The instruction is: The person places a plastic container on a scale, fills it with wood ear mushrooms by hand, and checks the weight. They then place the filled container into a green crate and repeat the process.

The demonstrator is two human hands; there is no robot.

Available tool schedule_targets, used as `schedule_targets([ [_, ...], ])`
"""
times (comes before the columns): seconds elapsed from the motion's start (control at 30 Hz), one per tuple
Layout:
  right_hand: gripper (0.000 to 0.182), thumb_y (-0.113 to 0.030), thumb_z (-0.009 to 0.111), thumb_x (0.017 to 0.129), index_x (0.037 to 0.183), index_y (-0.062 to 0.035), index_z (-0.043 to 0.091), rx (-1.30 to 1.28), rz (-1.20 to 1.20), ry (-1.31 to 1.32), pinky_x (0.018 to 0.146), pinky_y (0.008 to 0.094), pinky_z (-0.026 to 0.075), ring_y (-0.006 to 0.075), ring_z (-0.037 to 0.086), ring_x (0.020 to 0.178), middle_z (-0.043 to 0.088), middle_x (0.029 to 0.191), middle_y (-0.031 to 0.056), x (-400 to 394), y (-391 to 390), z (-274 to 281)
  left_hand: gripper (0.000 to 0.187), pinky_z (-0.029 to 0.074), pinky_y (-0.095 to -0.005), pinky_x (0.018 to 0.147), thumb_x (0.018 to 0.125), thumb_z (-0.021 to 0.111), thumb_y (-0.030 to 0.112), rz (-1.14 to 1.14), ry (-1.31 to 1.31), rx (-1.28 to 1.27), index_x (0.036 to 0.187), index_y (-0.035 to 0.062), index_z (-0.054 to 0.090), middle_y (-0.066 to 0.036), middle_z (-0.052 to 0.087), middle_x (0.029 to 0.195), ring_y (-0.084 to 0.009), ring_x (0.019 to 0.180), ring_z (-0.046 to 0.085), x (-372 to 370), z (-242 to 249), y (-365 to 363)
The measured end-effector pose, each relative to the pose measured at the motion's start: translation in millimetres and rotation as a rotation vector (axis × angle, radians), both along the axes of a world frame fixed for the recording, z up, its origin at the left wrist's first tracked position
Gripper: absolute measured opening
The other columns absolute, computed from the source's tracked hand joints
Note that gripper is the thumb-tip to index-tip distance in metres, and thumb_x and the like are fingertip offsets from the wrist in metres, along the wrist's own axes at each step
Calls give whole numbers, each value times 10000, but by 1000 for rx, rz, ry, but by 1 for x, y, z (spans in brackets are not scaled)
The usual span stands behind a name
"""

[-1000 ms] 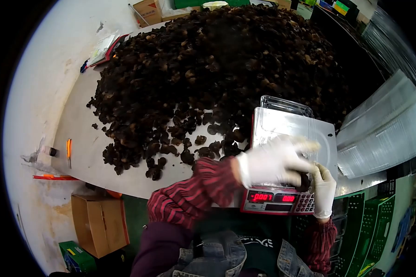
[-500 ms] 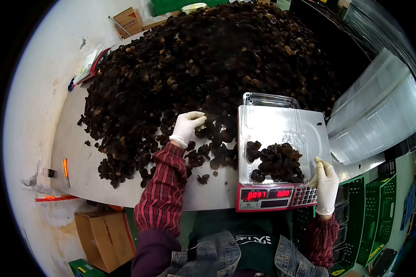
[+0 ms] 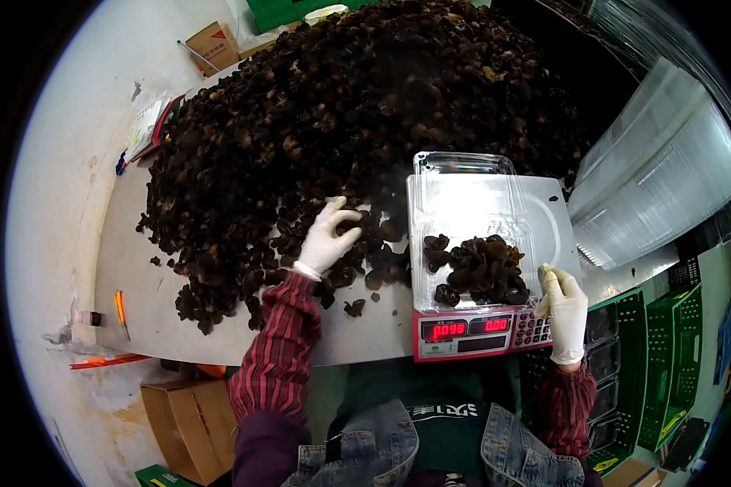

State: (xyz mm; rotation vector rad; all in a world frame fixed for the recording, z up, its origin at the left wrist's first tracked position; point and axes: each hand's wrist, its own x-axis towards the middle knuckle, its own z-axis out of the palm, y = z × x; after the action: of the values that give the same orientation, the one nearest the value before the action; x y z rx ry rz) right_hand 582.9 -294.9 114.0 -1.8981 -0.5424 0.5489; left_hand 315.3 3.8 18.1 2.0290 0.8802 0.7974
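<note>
My left hand, in a white glove, reaches to the near edge of a big heap of dark wood ear mushrooms. Its fingers and thumb are spread, with loose pieces beneath them. A lidded clear plastic box, its lid folded back, lies on the metal plate of a red digital scale. A small clump of wood ears fills the front of the box. The scale reads 0.098 and 0.00. Gloved as well, my right hand rests by the box's front right corner, above the keypad, fingers loosely bent and apart.
A stack of clear plastic boxes leans right of the scale. Green crates stand below on the right, and a cardboard box at lower left. An orange-handled tool and a clipboard lie along the table's left side.
My left hand's fingers have gone from a pinch to spread. The scale reading has risen from 0.097 to 0.098. The right hand stays by the box corner while the view shifts slightly.
</note>
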Motion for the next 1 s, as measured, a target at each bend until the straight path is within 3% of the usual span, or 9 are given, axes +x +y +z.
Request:
schedule_targets([
  [0.17, 326, -200, 600, 958, 1175, 44, 602, 17, 49, -55, 476, 213, 422, 72, 523, 507, 615, 710, 49, -9, 1, 0, 544, 340, -505, 1027, 763, 694, 467, -226, 518, 515, 1236, 208, 623, -174, 452, 1398, -393, 1272, 401, 32, 0, -65],
  [0.3, 371, -232, 608, 950, 1199, 42, 590, -5, 77, -74, 497, 233, 443, 88, 555, 518, 619, 683, 60, -8, 1, -4, 448, 448, -470, 830, 752, 701, 401, -222, 515, 653, 1148, 213, 610, -78, 553, 1213, -330, 1029, 527, 14, -6, -78],
  [0.37, 366, -226, 619, 941, 1190, 41, 593, -11, 78, -137, 509, 251, 447, 104, 560, 510, 596, 634, 62, -10, 3, -3, 348, 499, -361, 677, 722, 741, 260, -198, 366, 731, 1047, 191, 637, -37, 601, 1060, -267, 859, 575, 10, -5, -70],
  [0.57, 549, -278, 733, 839, 1248, 43, 553, -118, 120, -302, 563, 285, 467, 157, 587, 580, 611, 688, 103, -10, 1, 6, 294, 526, -307, 770, 694, 757, 44, 66, -14, 327, 980, 77, 698, -96, 623, 973, -244, 868, 637, 3, -1, -12],
  [0.63, 716, -312, 796, 756, 1294, 54, 497, -184, 251, -620, 676, 331, 507, 265, 648, 729, 654, 844, 186, -11, 2, 11, 308, 525, -305, 767, 681, 762, 17, 15, -144, 315, 978, 67, 698, -95, 626, 979, -234, 860, 634, 20, 45, -19],
  [0.7, 789, -320, 817, 721, 1310, 67, 462, -188, 277, -611, 784, 368, 516, 356, 653, 896, 648, 1000, 254, -9, 9, 13, 307, 527, -305, 755, 685, 762, 20, -191, -152, 284, 979, 88, 707, -76, 628, 1008, -231, 860, 629, 43, 102, -50],
  [0.77, 758, -313, 810, 730, 1287, 76, 475, -214, 282, -527, 816, 380, 519, 370, 649, 961, 642, 1040, 269, -11, 17, 18, 329, 523, -300, 744, 716, 767, 101, -462, -86, 607, 1037, 130, 703, -56, 623, 1037, -227, 892, 618, 69, 138, -79],
  [0.83, 684, -302, 777, 771, 1272, 65, 490, -189, 292, -544, 789, 390, 522, 376, 653, 919, 647, 1007, 266, -11, 21, 11, 435, 491, -386, 879, 686, 805, 212, -756, 35, 592, 1100, 149, 687, -105, 589, 1208, -286, 1041, 588, 95, 143, -98],
  [1.0, 415, -206, 577, 951, 1278, 39, 504, -44, 241, -431, 706, 392, 504, 374, 651, 807, 654, 909, 240, -3, 10, -5, 665, 301, -520, 1079, 692, 765, 434, -776, 111, 550, 1301, 244, 577, -127, 396, 1459, -401, 1332, 346, 115, 126, -114],
])
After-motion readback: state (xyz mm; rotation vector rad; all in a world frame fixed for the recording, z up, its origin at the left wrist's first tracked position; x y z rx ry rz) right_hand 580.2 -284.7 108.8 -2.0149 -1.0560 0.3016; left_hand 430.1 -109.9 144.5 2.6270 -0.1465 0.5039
